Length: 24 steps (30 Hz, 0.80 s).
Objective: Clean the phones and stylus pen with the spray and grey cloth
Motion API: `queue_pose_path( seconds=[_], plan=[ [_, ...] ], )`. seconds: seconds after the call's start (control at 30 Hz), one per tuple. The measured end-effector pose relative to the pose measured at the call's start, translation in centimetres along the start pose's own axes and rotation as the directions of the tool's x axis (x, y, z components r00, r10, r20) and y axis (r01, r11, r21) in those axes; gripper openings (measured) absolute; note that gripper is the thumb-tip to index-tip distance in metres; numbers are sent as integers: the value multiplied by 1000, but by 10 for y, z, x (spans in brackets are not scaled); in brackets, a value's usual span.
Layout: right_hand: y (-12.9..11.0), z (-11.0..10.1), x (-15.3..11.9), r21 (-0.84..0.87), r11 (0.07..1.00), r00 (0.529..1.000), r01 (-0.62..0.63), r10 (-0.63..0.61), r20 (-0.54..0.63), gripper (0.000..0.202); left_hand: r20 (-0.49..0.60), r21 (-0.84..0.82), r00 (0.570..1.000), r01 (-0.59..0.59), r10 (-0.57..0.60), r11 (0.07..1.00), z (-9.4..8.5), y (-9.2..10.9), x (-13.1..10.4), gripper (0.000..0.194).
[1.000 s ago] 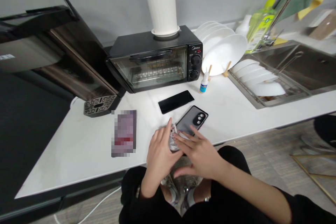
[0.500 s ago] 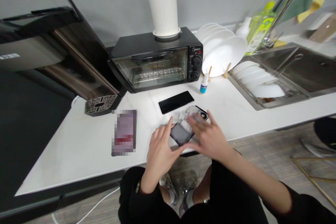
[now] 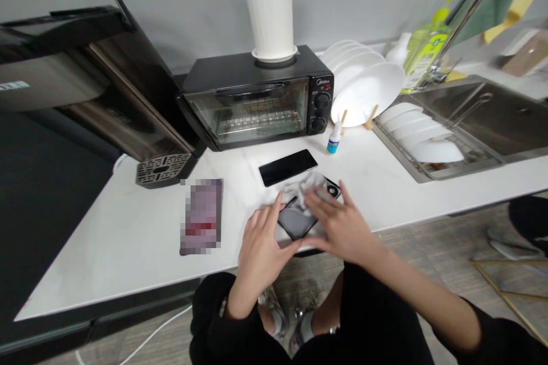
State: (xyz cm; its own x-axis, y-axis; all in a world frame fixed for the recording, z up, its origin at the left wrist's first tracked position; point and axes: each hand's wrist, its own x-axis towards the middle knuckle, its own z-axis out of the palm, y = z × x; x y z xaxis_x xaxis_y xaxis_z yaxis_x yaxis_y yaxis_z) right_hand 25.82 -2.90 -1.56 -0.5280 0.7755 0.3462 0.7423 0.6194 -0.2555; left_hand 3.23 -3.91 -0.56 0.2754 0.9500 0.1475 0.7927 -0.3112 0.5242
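Note:
A grey phone case (image 3: 298, 224) with a black rim and a round camera area lies at the counter's front edge. My left hand (image 3: 262, 245) grips its left side, with the index finger at the far edge and the thumb along the near edge. A crumpled light-grey cloth (image 3: 293, 189) covers the middle of the case. My right hand (image 3: 338, 218) presses the cloth down with its fingertips, its thumb reaching towards my left thumb. Just behind lies a black phone (image 3: 287, 167), screen up. A small white bottle (image 3: 334, 140) with a blue label stands farther back.
A toaster oven (image 3: 257, 100) carries a white chopstick holder (image 3: 270, 17). At left are a black drink machine (image 3: 165, 168) and a blurred-out purple flat item (image 3: 201, 211). White plates (image 3: 368, 88) stand in a rack beside the sink (image 3: 505, 125), where bowls (image 3: 436, 150) sit.
The cloth has shifted a little under my right fingers, baring a strip of the case's dark rim by my left index finger. Both hands stay in nearly the same place.

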Motion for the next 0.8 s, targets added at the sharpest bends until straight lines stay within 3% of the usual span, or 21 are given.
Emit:
queue_pose_path(
  seconds=[0.07, 0.2, 0.33, 0.43, 0.47, 0.57, 0.7, 0.8],
  plan=[
    [0, -1, 1, 56, 990, 990, 129, -132, 57, 88, -3, 7, 1000, 0, 0, 1000, 0, 0, 0, 108],
    [1, -2, 3, -69, 996, 999, -49, 47, -23, 74, -2, 3, 1000, -2, 2, 1000, 1, -1, 0, 110],
    [-4, 0, 2, 53, 990, 990, 128, -131, 52, 85, -2, 9, 1000, -6, 6, 1000, 2, -2, 0, 107],
    [-6, 2, 0, -22, 997, 997, -69, 68, -36, 73, -14, 3, 1000, -22, 22, 1000, 2, -2, -1, 109],
    [-7, 3, -1, -33, 996, 995, -83, 82, -50, 76, -11, 2, 1000, -27, 27, 1000, 2, -2, -1, 109],
    [-10, 3, -2, 48, 996, 997, 73, -75, 28, 89, -9, 10, 1000, -25, 25, 1000, 1, -2, -1, 107],
    [-7, -2, -4, -38, 995, 995, -91, 90, -42, 70, -20, -5, 1000, -24, 24, 1000, 1, -2, -1, 108],
    [-3, -6, -7, 36, 996, 996, 86, -87, 26, 78, -7, -12, 1000, -27, 27, 1000, 1, -2, -1, 105]
  ],
)
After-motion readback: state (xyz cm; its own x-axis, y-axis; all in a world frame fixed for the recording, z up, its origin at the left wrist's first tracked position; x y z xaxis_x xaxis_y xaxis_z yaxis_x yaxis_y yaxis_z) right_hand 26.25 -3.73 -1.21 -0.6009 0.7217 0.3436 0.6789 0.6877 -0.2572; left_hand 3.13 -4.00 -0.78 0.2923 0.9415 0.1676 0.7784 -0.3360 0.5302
